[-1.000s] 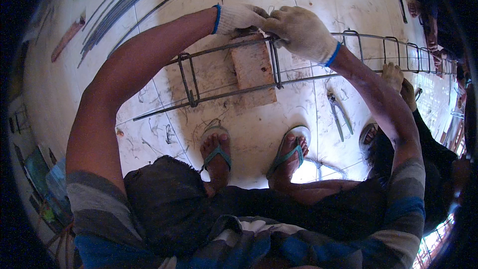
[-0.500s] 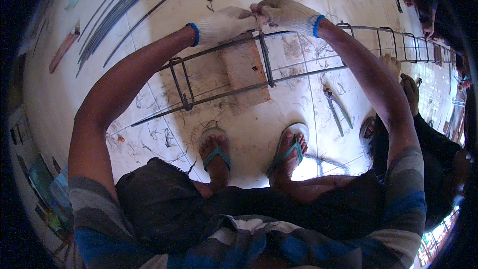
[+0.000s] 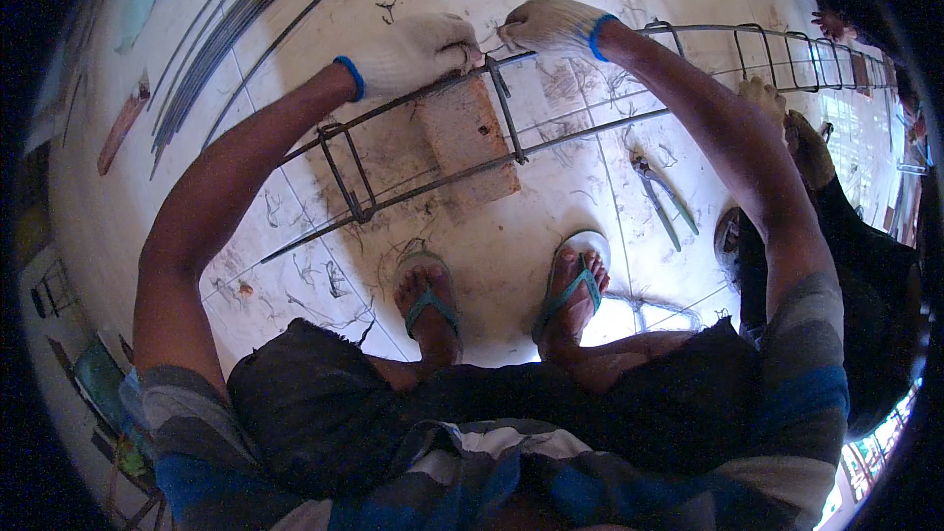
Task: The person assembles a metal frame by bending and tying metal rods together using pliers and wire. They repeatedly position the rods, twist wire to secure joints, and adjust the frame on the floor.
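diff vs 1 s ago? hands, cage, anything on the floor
Both gloved hands slid left along the top bar of the rebar cage: the left hand and right hand now meet at the stirrup above the brick, gripping there. Nothing was let go. Unchanged: the cage on the brick, the pliers on the tiles, both sandalled feet.
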